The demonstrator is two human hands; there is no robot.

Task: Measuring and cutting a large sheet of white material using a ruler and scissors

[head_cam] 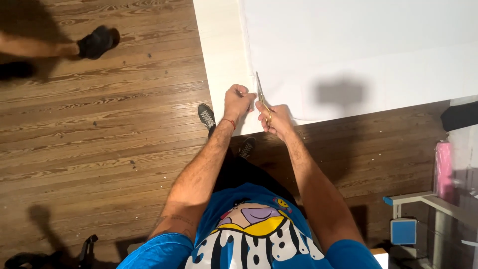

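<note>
Around the wooden floor (99,139)

Showing another person's black shoe (98,42) upper left; pink roll (443,169) and blue box (403,230) sitting lower right.

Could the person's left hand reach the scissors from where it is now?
Probably yes. The left hand rests on the white fabric right beside the scissors held in the right hand, with nothing between them.

White cloth (358,45) matt, smooth, thin, lying flat on a white matt surface (221,60). Scissors (262,97): metal blades, dull sheen, brassy-looking handles. Floor (99,139) wood planks, brown, strong grain, low satin finish, a few specks. Thin red cord, looks like thread, on left wrist. Blue cloth shirt, matt, printed front. Pink roll (443,169) past the surface's near right corner, glossy, plastic-looking.
</note>
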